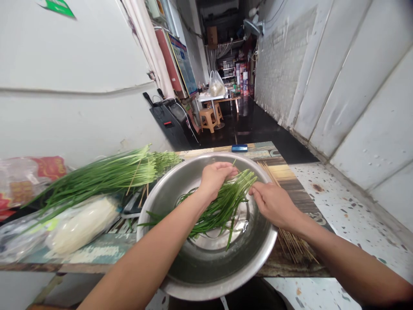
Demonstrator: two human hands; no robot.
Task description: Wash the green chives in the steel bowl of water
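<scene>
Left hand (215, 177) and right hand (271, 201) grip green stems (222, 209) near their pale ends — above a metal basin (208, 293).

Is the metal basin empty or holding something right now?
Holding something: a bunch of green stalks lies mostly inside the metal basin, with bare wall showing around it.

Patterned table (298, 183), metal basin (219, 275), wooden skewers (297, 246)

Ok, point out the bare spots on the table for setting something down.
The tabletop has a bare strip right of the skewers, along its right edge, and a small front patch between the basin and the bagged white bundle. Crowded: the left side, with long green stalks and plastic bags.
</scene>
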